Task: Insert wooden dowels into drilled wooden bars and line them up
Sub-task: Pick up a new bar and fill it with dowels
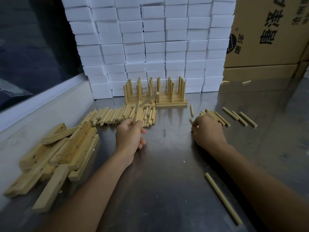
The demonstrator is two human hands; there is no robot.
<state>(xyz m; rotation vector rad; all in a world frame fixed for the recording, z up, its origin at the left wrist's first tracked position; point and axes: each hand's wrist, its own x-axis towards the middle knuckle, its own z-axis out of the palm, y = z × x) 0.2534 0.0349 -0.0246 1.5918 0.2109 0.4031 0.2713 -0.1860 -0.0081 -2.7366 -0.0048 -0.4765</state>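
Left hand [129, 136] fingers gripping bar [138, 113] w/ dowel [148, 99] sticking out; right hand [207, 129] fingers curling over loose dowels [217, 117] on worktop [167, 164].

You have pale yellow-tan wood all round: the drilled bars [55, 154] heaped at the near left, the loose dowels [117, 116] farther off and the finished bars with upright dowels [155, 92] at the far middle. They lie on a dull grey steel table [167, 164] with a soft sheen. Behind them you see plain white foam blocks [150, 39], and at the far right a brown cardboard box [267, 30] printed with black characters.
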